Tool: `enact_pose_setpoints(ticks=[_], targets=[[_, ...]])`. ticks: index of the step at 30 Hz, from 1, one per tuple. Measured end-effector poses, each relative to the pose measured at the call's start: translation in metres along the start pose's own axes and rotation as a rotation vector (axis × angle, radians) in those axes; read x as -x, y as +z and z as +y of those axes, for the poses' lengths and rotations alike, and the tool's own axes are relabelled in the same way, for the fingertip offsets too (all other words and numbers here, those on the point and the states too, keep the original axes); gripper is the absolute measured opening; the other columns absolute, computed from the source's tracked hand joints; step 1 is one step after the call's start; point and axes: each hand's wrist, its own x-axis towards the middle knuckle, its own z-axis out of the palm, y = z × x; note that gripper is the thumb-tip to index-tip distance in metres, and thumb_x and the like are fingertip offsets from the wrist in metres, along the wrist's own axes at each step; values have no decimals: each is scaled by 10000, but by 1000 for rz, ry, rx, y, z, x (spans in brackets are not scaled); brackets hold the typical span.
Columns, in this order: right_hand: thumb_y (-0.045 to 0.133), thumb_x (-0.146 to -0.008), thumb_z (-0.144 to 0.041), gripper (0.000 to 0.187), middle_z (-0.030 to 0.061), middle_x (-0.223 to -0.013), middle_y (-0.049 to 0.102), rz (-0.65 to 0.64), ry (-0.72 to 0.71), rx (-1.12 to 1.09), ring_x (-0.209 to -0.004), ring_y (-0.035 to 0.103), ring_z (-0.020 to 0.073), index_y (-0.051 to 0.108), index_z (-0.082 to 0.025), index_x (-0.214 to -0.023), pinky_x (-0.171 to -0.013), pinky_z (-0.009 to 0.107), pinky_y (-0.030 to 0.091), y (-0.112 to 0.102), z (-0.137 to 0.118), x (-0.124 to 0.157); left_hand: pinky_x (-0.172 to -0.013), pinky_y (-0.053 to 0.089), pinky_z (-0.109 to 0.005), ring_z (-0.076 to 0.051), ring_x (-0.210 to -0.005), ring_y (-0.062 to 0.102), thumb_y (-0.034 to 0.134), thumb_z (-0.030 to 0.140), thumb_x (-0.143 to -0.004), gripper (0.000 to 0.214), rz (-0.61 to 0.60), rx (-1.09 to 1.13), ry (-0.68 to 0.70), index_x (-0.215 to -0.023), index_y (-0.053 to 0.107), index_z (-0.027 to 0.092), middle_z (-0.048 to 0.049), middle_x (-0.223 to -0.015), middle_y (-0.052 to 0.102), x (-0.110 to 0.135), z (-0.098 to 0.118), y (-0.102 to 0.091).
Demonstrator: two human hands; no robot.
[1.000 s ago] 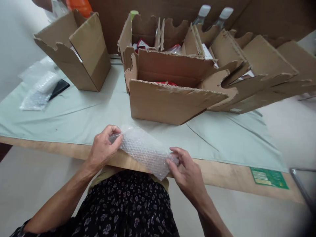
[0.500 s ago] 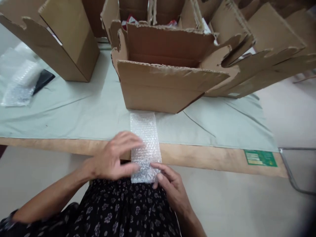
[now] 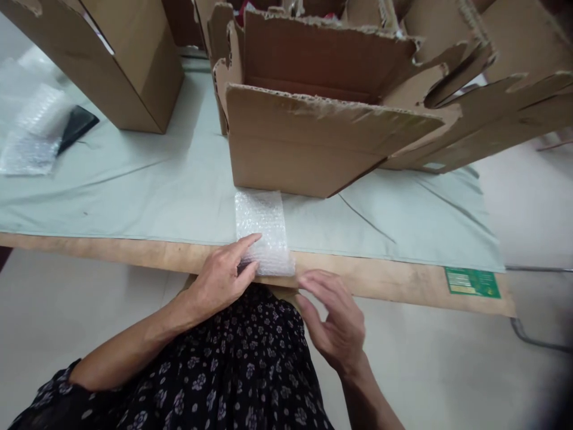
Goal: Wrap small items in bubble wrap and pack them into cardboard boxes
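Note:
A strip of clear bubble wrap (image 3: 262, 218) lies on the table's front edge, its near end folded back on itself. My left hand (image 3: 224, 272) touches the left side of this fold, index finger stretched across it and thumb apart below. A dark patch shows beside those fingertips; I cannot make out what it is. Just right of the fold, my right hand (image 3: 335, 319) hovers off the wrap with fingers and thumb apart and nothing between them. An upright open cardboard box (image 3: 304, 143) stands directly behind the strip.
Another tall cardboard box (image 3: 147, 77) stands at the back left, and more boxes (image 3: 492, 125) crowd the right. Loose bubble wrap (image 3: 36, 131) lies beside a flat black item (image 3: 78, 128) at far left. A green label (image 3: 472, 282) is on the wooden table edge (image 3: 376, 280).
The wrap's near end, which hung past the table edge, is now folded up onto it. My right hand has come off the wrap to the right; my left now rests on it.

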Motion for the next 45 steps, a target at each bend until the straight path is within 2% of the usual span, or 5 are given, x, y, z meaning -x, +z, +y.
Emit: enact_pose_setpoints(ticks=[10, 18, 25, 35, 45], targets=[[600, -987, -112, 260, 62, -1304, 759, -317, -308, 442, -1346, 591, 299, 690, -215, -1208, -1018, 456, 439, 16, 32, -34, -933, 611, -463, -280, -1069, 700, 651, 198, -964, 424, 213, -241, 256, -1375, 591, 113, -177, -1180, 727, 8, 0, 3], [510, -1030, -81, 251, 57, -1072, 806, -419, -233, 245, -939, 735, 193, 683, -183, -1179, -844, 366, 541, 10, 25, -62, -901, 560, -427, -215, -960, 689, 628, 50, -943, 288, 137, -197, 368, -1206, 658, 164, -63, -1003, 764, 21, -5, -3], [600, -1030, -205, 151, 109, -1113, 772, -139, -229, 329, -1006, 717, 234, 674, -181, -1160, -850, 382, 542, 12, 24, -63, -743, 560, -364, -186, -779, 667, 607, 116, -950, 215, 246, -160, 198, -1141, 701, 146, -59, -908, 770, 1, -10, 2], [594, -1013, -144, 159, 67, -1067, 796, -275, -280, 359, -1092, 696, 252, 695, -186, -1130, -940, 418, 481, 17, 26, -66, -998, 528, -514, -319, -1177, 642, 689, 237, -952, 311, 223, -302, 335, -1252, 655, 158, -162, -1245, 706, 3, -13, -8], [626, -1012, -330, 346, 136, -1338, 702, -213, -211, 531, -1231, 622, 326, 625, -231, -1344, -1001, 487, 452, 18, 32, -67, -887, 520, -441, -264, -931, 670, 603, 231, -996, 230, 127, -362, 290, -1180, 720, 159, -102, -993, 776, -56, -20, -4]])
